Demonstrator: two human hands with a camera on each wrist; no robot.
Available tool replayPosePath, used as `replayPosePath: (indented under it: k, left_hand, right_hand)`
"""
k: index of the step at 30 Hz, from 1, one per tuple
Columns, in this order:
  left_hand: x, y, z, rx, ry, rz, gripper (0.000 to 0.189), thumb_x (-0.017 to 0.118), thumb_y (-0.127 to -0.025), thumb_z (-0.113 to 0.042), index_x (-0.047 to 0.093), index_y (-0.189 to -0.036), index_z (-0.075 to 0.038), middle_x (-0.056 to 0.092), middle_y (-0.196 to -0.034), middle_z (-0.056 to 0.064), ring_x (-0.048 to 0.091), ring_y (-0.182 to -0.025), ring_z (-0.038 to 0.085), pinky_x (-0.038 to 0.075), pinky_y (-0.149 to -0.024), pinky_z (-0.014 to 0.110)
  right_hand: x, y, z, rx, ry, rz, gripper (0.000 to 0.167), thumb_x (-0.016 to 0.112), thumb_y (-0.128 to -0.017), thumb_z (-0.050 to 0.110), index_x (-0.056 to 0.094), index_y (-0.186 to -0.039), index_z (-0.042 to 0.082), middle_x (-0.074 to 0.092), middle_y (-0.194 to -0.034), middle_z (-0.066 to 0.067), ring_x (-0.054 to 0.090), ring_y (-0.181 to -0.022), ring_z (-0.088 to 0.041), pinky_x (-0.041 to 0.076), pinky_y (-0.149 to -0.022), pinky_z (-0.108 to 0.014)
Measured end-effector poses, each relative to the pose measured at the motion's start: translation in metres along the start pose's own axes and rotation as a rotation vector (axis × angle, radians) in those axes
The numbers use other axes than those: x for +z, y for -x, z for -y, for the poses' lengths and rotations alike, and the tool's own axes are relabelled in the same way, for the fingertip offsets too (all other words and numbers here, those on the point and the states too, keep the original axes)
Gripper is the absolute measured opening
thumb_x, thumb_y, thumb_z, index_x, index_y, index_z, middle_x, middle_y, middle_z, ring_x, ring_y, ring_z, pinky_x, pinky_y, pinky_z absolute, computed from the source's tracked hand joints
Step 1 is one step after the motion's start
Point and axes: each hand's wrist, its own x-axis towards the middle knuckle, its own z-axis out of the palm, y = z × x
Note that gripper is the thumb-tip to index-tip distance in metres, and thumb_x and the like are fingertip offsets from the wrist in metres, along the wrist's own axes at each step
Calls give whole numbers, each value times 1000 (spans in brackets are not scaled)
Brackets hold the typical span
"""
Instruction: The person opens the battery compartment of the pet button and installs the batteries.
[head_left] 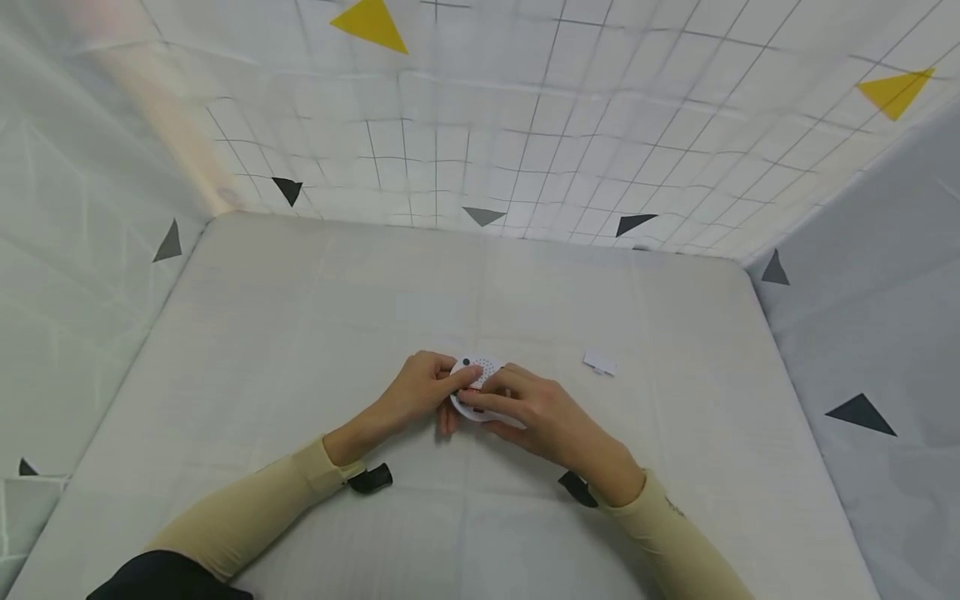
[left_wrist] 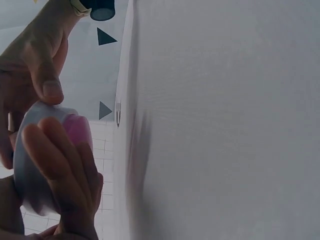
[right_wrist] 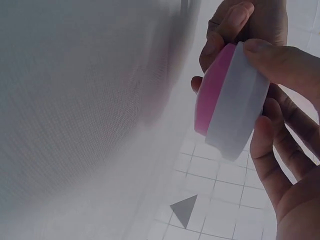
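Both hands are on a round device, white with a pink back (right_wrist: 215,92), held above the table. Its white face (head_left: 487,367) has small speaker-like holes, a dark round spot and a reddish area partly hidden by fingers. My left hand (head_left: 416,387) grips the left rim, thumb across the face and fingers beneath the pink side, as the left wrist view shows. From the right, my right hand (head_left: 543,412) holds the rim with its thumb (right_wrist: 285,62), its fingertips at the white face near the reddish area. Whether those fingertips pinch a smaller part is hidden.
A small white flat piece (head_left: 600,363) with a little tab lies on the white-covered table (head_left: 375,292), right of the hands. White sheets with grid lines and dark and yellow triangles (head_left: 862,414) rise at the back and sides. Black wrist devices (head_left: 371,479) sit under the sleeves.
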Motion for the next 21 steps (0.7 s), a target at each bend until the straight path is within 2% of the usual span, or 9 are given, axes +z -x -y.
replayPosePath:
  k: [5, 13, 21]
  left_hand:
    - [0, -1, 0, 6, 9, 4, 45, 63, -105, -49, 72, -89, -8, 70, -55, 12, 69, -46, 33, 59, -56, 35]
    - [-1, -2, 0, 12, 7, 14, 44, 63, -106, -47, 72, -90, -7, 69, -55, 12, 69, -46, 33, 59, -55, 35]
    - [-1, -2, -2, -2, 26, -3, 43, 64, -106, -45, 71, -90, -6, 70, -56, 14, 69, -46, 33, 57, -51, 36]
  right_hand:
    - [-1, 0, 0, -9, -2, -11, 57, 92, -78, 3, 74, -131, 14, 67, -115, -3, 64, -92, -14, 57, -75, -22]
    - [0, 1, -2, -7, -10, -11, 55, 93, -78, 3, 76, -129, 15, 66, -114, -4, 64, -92, -13, 56, -75, -21]
    - [0, 1, -3, -5, -17, -37, 52, 92, -79, 2, 78, -126, 18, 65, -111, -3, 63, -90, -14, 56, -74, -22]
